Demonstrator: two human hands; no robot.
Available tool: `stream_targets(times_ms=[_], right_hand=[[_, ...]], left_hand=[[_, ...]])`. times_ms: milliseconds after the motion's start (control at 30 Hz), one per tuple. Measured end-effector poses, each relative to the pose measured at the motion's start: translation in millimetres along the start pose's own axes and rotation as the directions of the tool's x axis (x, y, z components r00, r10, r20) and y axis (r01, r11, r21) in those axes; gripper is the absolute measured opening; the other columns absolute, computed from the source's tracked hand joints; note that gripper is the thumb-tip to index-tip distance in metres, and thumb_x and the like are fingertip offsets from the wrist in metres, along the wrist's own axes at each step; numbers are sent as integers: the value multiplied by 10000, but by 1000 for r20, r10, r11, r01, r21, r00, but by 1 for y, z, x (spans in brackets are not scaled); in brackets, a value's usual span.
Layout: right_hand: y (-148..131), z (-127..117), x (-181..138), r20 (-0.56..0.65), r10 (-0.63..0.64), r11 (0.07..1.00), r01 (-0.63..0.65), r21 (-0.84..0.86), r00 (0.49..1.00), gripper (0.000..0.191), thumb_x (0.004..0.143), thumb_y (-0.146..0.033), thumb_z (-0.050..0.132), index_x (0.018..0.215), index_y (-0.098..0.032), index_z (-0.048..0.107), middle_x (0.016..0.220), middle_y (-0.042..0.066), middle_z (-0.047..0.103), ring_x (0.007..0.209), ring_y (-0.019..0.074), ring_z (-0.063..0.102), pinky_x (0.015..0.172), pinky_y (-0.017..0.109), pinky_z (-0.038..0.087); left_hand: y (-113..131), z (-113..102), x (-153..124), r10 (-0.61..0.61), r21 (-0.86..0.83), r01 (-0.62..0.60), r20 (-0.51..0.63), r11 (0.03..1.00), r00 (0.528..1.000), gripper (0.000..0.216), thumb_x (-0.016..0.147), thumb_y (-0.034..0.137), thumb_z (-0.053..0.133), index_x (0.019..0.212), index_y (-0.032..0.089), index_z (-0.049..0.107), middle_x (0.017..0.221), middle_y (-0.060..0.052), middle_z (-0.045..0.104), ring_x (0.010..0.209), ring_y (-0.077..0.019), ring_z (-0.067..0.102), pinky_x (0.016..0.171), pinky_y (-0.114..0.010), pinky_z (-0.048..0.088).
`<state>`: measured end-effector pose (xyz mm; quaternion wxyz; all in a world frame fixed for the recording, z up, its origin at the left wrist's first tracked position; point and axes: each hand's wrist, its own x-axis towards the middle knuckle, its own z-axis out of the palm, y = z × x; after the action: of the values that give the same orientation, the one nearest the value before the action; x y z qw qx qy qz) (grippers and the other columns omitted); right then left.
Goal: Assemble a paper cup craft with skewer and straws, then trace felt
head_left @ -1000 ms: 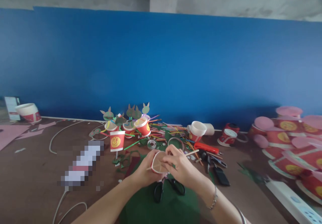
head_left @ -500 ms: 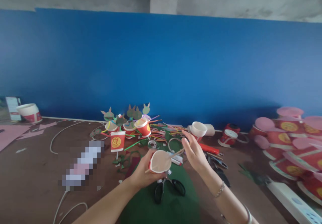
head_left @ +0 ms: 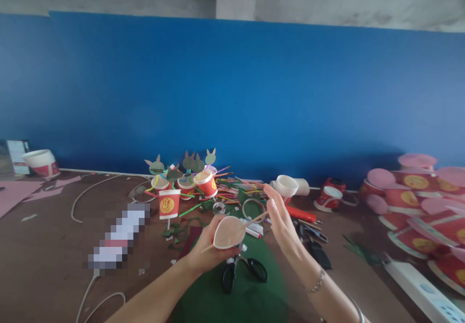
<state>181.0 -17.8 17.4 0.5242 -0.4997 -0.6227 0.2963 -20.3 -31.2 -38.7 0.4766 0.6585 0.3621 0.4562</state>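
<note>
My left hand (head_left: 203, 251) is closed round a small paper cup (head_left: 228, 232), squeezed to an oval, its mouth facing me. A thin wooden stick (head_left: 256, 218) runs through the cup and pokes out on both sides. My right hand (head_left: 281, 218) is open, fingers straight and together, its palm flat against the stick's right end beside the cup. Under both hands lie a dark green felt sheet (head_left: 236, 299) and black-handled scissors (head_left: 245, 269).
Decorated red cups with paper ears (head_left: 189, 180) stand behind amid coloured strips. A red cutter (head_left: 298, 213), white cup (head_left: 286, 186) and tape ring (head_left: 253, 208) lie nearby. Stacked red and pink cups (head_left: 417, 202) fill the right, with a white power strip (head_left: 421, 291). Cables (head_left: 87, 190) trail left.
My right hand has let go of the cup, opened and drawn back to the right along the stick. The cup has tilted so its mouth faces me more.
</note>
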Motion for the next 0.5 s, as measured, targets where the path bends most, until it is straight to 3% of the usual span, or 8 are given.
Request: stream_targets(times_ms=[167, 300, 400, 500], right_hand=[[-9, 17, -19, 124, -7, 1000, 6, 4, 992, 558, 924, -533, 350, 1408, -258, 317, 1487, 91, 327, 1373, 243, 277, 1071, 459, 333], [-11, 35, -43, 240, -57, 997, 69, -43, 969, 565, 943, -472, 351, 1451, -259, 228, 1510, 99, 274, 1391, 252, 226, 1095, 493, 277], [-14, 39, -53, 351, -168, 966, 225, -129, 921, 605, 946, -410, 372, 1477, -259, 125, 1523, 109, 236, 1407, 275, 151, 1109, 562, 167], [-20, 38, -52, 315, -306, 875, 395, -279, 899, 639, 925, -309, 405, 1478, -251, 90, 1532, 119, 195, 1410, 302, 126, 1093, 624, 98]], left_hand=[[2, 3, 0, -68, 60, 69, -19, 996, 998, 622, 539, 258, 826, 1068, 193, 506, 971, -44, 645, 897, -224, 593, 751, -300, 462], [0, 8, -1, -81, -60, 81, -9, 995, 997, 632, 543, 299, 828, 1090, 198, 526, 974, -57, 662, 890, -241, 610, 746, -324, 478], [-1, 11, -1, -61, -191, 55, -27, 980, 998, 650, 572, 359, 812, 1135, 198, 529, 1029, -83, 661, 938, -266, 611, 784, -354, 488], [-1, 11, 1, -60, -195, 41, -92, 980, 994, 688, 577, 373, 805, 1174, 206, 510, 1070, -87, 648, 977, -282, 602, 821, -381, 492]])
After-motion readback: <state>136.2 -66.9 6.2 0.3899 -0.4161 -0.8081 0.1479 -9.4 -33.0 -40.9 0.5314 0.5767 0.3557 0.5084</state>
